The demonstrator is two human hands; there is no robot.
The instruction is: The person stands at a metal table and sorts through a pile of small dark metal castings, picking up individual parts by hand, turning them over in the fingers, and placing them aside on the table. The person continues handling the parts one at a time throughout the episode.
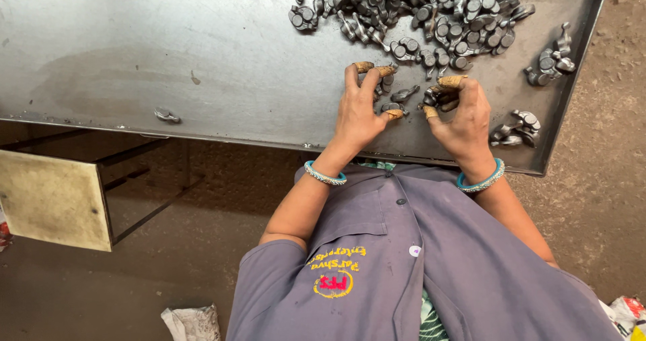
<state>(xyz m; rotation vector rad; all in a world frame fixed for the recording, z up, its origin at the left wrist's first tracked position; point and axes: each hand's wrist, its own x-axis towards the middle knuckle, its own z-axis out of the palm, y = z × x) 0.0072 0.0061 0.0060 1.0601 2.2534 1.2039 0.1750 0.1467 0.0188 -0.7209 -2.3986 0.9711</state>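
Small metal parts (406,93), dark grey forgings with a round boss at one end and a forked or curved arm at the other, lie loose on the steel table (168,51) between your two hands, just below the big heap (417,8) at the far edge. Your left hand (356,112) rests palm down with its fingers spread and slightly curled over a couple of these pieces, touching them but not visibly clamped on any. Your right hand (464,112) is curled narrow and grips one part, perhaps two, between thumb and forefingers. Tan fingertip guards (452,81) cover several fingers on both hands. These pieces look solid and stiff, heavy for their size, with dull surfaces that may be oily and edges that could bite bare skin, so take each by the thick round end where the guards give you purchase. Two smaller clusters (515,129) sit to your right near the table's corner, and a lone part (167,115) lies well apart to your left near the front edge.
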